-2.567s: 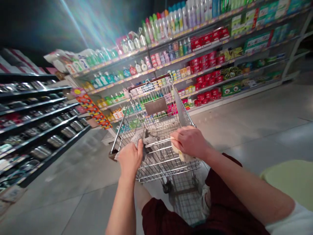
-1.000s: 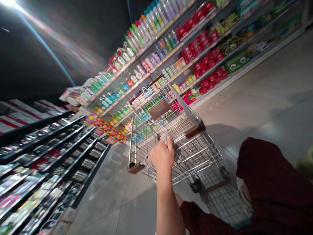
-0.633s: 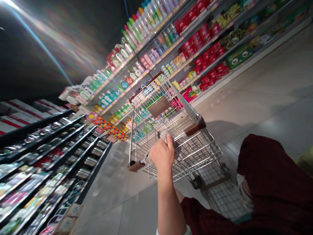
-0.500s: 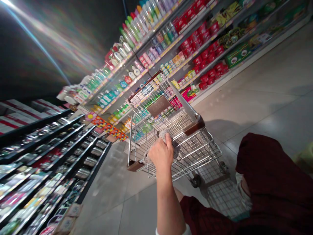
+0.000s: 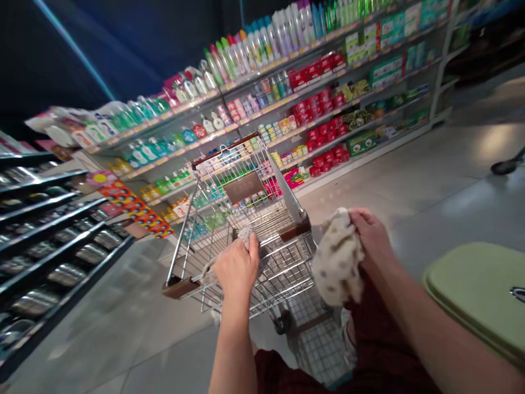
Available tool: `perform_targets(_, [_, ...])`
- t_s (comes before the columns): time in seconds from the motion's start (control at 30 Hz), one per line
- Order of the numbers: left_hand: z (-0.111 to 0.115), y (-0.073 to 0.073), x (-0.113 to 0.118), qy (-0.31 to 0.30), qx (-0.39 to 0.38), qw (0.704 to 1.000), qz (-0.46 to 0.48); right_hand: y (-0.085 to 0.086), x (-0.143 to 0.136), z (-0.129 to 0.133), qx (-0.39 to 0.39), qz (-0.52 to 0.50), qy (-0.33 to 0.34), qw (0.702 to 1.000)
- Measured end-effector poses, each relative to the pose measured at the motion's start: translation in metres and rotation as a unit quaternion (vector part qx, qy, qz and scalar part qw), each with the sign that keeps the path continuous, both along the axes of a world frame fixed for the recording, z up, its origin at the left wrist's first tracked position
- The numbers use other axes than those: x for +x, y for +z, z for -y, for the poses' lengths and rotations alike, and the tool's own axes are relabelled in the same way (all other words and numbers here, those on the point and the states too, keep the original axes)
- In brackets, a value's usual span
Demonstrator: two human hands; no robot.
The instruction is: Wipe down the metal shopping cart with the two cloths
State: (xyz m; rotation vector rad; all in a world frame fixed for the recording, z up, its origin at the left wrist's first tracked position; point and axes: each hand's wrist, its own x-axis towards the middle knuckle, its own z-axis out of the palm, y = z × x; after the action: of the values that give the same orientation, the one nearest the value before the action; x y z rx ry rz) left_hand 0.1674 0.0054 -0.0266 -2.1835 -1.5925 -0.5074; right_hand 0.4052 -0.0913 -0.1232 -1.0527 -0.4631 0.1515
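A metal shopping cart (image 5: pixel 287 268) with brown corner pieces stands in front of me, tilted in the picture. My left hand (image 5: pixel 238 265) is closed around a greyish cloth (image 5: pixel 247 235) at the near rim of the cart. To the right of the cart, my right hand (image 5: pixel 371 232) pinches a crumpled, cream-coloured spotted cloth (image 5: pixel 338 260), which hangs down from the fingers. A brown plate (image 5: pixel 244 187) is fixed to the cart's far end.
Shelves (image 5: pixel 246 117) of bottles and red packages run behind the cart. Metal pots (image 5: pixel 68 273) fill a rack at left. A pale green lid (image 5: pixel 478 293) is close by at right. Grey tiled floor (image 5: pixel 176 323) lies around the cart.
My right hand has come into view with the spotted cloth. The view has turned and levelled somewhat, so the cart and left hand appear further left. The green lid now shows at right.
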Motion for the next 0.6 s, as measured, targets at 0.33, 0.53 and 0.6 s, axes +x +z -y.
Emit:
perform_targets(0.33, [0.000,-0.003,-0.004,-0.029,0.032,0.999,0.018,-0.066,-0.062,-0.037,-0.158,0.354,-0.027,0.921])
perform_targets(0.53, [0.001,-0.003,-0.004,-0.042,0.030,0.999,0.016,-0.049,-0.049,-0.018,-0.191,0.349,-0.055,0.916])
perform_targets(0.6, [0.001,-0.003,-0.004,-0.045,0.032,0.998,0.013,-0.029,-0.054,-0.012,-0.169,0.376,-0.093,0.906])
